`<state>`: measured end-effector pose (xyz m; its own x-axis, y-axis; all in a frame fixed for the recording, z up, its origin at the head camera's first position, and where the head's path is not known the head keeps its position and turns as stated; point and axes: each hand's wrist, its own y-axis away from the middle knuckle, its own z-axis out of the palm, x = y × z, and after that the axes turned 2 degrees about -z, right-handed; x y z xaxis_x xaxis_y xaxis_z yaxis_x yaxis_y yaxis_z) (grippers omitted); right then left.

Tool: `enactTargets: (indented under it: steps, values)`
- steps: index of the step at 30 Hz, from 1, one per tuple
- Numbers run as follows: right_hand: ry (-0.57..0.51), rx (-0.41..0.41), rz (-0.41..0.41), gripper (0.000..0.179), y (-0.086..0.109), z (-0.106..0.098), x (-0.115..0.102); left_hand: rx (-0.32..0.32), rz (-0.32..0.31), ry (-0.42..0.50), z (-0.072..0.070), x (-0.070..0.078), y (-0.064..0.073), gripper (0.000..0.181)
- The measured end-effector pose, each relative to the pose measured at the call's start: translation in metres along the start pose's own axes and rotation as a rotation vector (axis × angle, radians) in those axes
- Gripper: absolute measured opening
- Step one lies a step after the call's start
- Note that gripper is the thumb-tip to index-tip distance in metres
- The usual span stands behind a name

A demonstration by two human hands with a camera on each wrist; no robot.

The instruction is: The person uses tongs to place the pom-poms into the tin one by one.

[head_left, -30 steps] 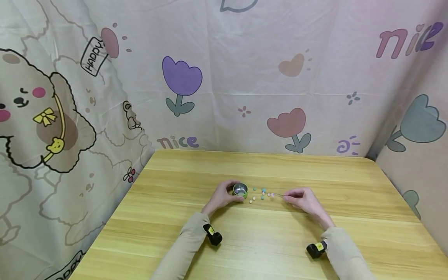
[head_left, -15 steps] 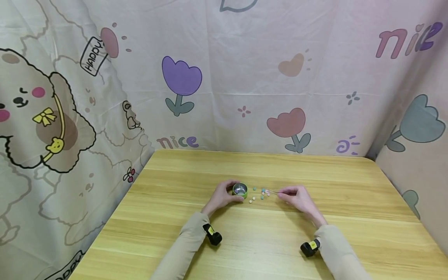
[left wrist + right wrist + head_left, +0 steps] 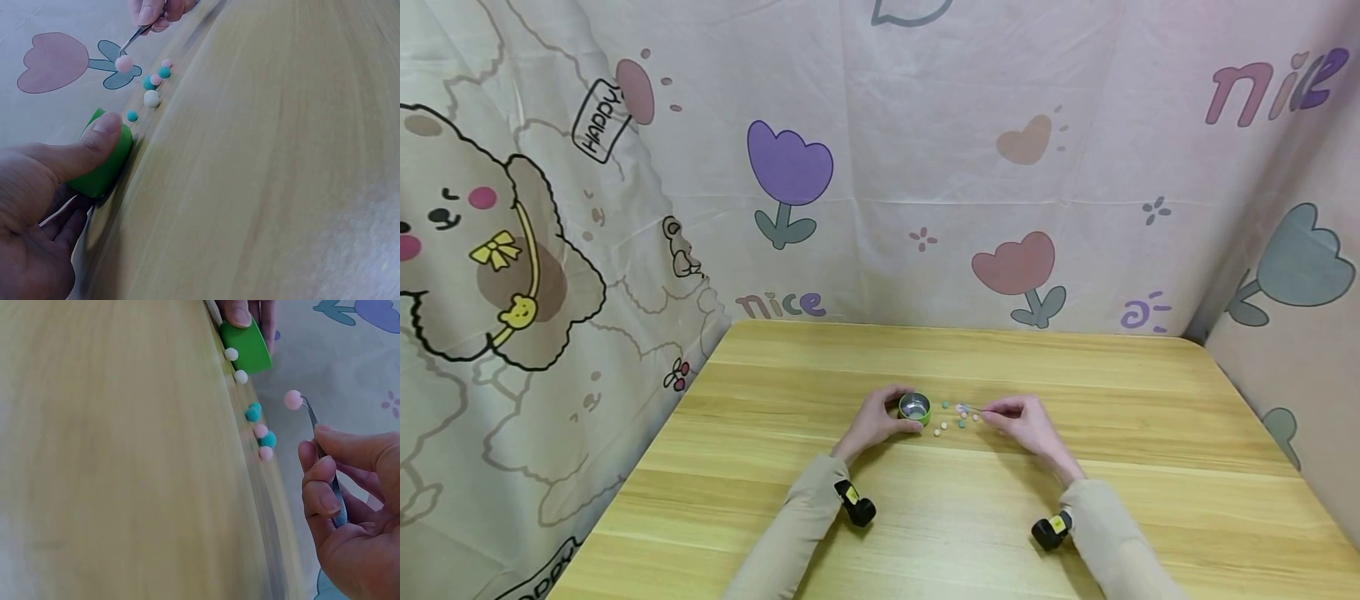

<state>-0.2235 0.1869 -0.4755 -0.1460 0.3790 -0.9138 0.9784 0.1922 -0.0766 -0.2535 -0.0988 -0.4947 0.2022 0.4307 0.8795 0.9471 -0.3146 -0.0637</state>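
My left hand (image 3: 882,416) grips a small round tin (image 3: 915,407), green outside and shiny metal inside, which stands upright on the table. In the left wrist view its thumb (image 3: 100,140) lies against the green wall. My right hand (image 3: 1024,423) pinches metal tweezers (image 3: 320,447) with bent tips. Between those tips a pink ball (image 3: 293,400) is held up above the table. Several loose balls lie right of the tin: white ones (image 3: 241,377), teal ones (image 3: 267,439) and pink ones (image 3: 265,453).
The wooden table (image 3: 775,517) reaches back to a printed cloth (image 3: 880,167) that hangs behind it and on both sides. A black camera sits on each wrist, the left camera (image 3: 857,505) and the right camera (image 3: 1051,530).
My right hand has moved left with the tweezers and the pink ball, over the loose balls toward the tin. My left hand and the tin have stayed in place.
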Motion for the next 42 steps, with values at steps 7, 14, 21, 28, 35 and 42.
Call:
enactTargets:
  steps: [7,14,21,28,35,42]
  values:
    - [-0.002,-0.018,-0.019,0.023,-0.006,0.009,-0.002,0.002,0.009,0.001,0.000,-0.001,0.000,0.062]
    - [-0.011,-0.022,-0.021,0.021,-0.010,0.018,-0.002,0.000,0.010,0.004,0.001,-0.001,0.000,0.063]
    - [-0.008,-0.022,-0.051,0.019,-0.013,0.024,-0.005,-0.001,0.011,0.011,0.000,-0.001,0.000,0.062]
    - [0.000,-0.022,-0.068,0.018,-0.014,0.029,-0.009,-0.004,0.023,0.008,0.000,-0.001,0.000,0.062]
    - [-0.014,-0.032,-0.055,0.019,-0.018,0.033,-0.010,-0.006,0.019,0.011,0.000,-0.001,0.000,0.063]
    - [-0.028,-0.033,-0.059,0.016,-0.020,0.037,-0.013,-0.003,0.012,0.009,0.000,-0.001,0.000,0.063]
